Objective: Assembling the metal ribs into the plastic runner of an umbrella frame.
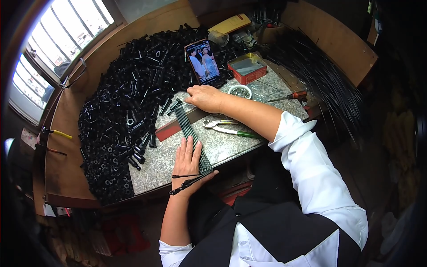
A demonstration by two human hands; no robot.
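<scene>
Smooth black vest cloth [275, 216] lay nearest, over a crumpled white shirt [313, 173] with a pointed collar. Leftmost on the bench, a jumbled heap of glossy black tubes and toothed rings [129, 95] spread beside a brown wooden wall [66, 155]. On a speckled grey stone slab [153, 171], the bare left hand [187, 165] lay open, its fingers straight and slightly parted, against a flat row of slim, straight, dark rods [187, 127], which ran across a dark red strip [168, 132]. A phone [202, 63] leaned beyond, its bright screen bearing figures and lettering too small to read. Just beside the rods' far end, the bare right hand [205, 99] had its fingers curled; whether they gripped anything, I could not tell. Rightward came metal pincers with a green handle [229, 131], a round white bowl of small metallic bits [250, 92], a rectangular red tin [254, 77], a red-handled screwdriver [296, 95] and a loose sheaf of long black rods [327, 82].
</scene>
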